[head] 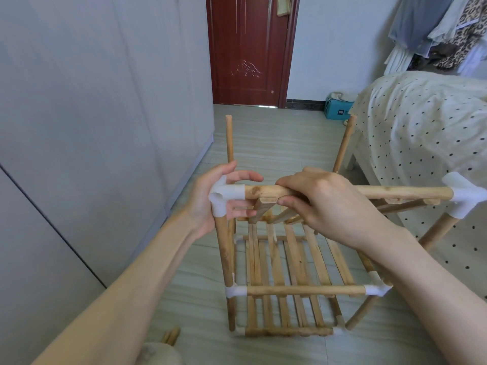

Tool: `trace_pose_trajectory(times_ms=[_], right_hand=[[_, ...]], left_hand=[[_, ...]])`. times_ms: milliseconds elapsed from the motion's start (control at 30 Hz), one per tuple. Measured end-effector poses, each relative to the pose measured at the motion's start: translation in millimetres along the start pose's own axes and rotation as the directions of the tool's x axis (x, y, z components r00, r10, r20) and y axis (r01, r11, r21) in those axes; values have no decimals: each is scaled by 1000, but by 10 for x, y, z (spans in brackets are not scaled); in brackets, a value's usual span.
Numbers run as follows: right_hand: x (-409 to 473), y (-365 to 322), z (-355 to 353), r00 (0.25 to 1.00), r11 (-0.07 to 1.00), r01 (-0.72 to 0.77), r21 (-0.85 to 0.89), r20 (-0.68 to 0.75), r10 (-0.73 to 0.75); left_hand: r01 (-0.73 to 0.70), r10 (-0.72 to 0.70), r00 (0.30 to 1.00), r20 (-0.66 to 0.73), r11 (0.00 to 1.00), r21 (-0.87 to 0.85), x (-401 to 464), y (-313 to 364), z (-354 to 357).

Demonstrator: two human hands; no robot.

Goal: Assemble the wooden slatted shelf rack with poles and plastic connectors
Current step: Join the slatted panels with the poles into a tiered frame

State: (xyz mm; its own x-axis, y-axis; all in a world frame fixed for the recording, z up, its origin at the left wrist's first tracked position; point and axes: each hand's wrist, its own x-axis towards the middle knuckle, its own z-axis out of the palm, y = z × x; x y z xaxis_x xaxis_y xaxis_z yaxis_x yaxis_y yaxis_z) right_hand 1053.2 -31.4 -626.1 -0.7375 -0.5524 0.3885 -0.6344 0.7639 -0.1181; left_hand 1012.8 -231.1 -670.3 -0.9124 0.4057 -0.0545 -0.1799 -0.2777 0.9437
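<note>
The wooden rack (290,289) stands on the floor with two slatted shelves joined by white plastic connectors. A third slatted shelf sits at the top, its front rail (400,193) running between a white corner connector (226,197) on the left and another connector (463,196) on the right. My left hand (218,198) holds the left connector where it sits on the front left pole (224,248). My right hand (324,204) grips the front rail near its left end. Two bare poles, one at the back left (229,138) and one at the back right (344,143), stick up behind.
A grey wardrobe (92,114) lines the left side. A bed with a dotted cover (421,133) is close on the right. A red door (247,48) and a blue box (337,109) are at the far end. Spare wooden sticks (171,335) lie near my knee.
</note>
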Motion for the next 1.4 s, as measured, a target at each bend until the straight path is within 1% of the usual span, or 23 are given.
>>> trace_pose_trajectory(times_ms=[67,233,333,400,567,633,733,867,1033,1167,1267,1333,1400], right_hand=[[1,1,4,1000,1000,6,4,-9,-6],[4,-23,11,1000,1000,22,-1,5,-22],[21,-27,17,1000,1000,18,-13,10,-18],[15,-34,18,1000,1000,18,-15,17,-18],[-13,-56,25,1000,1000,4,-13,-8,-4],[-29,-63,31,1000,1000,-1,-8,-26,1],[-55,-59,38,998,1000,-10,2,-54,10],[-47,-34,51,998,1000,17,-13,-58,-18],[-51,28,61,994,997,58,-59,-92,-63],[-91,125,78,985,994,62,-90,-156,-75],[-177,249,104,981,995,15,-95,-193,-33],[-259,359,100,981,993,-57,-101,-191,37],[-352,482,68,972,982,-146,-117,-201,121]], left_hand=[[-12,12,1000,-8,1000,7,17,-5,18],[-44,56,990,-127,994,101,53,-43,71],[-48,67,981,-182,993,108,54,-47,106],[-51,65,981,-181,995,83,44,-56,109],[1,2,997,-80,999,44,47,-40,66],[15,-12,997,-71,999,42,43,-45,59],[-27,32,993,-111,999,43,46,-65,84],[-90,89,985,-146,996,-5,50,-71,129],[-107,109,980,-169,994,20,22,-89,156],[-83,85,965,-247,996,16,10,-93,245],[-55,54,957,-285,998,4,-6,-126,412],[-46,46,965,-257,999,4,-22,-173,566],[-3,14,977,-211,999,51,1,-255,707]])
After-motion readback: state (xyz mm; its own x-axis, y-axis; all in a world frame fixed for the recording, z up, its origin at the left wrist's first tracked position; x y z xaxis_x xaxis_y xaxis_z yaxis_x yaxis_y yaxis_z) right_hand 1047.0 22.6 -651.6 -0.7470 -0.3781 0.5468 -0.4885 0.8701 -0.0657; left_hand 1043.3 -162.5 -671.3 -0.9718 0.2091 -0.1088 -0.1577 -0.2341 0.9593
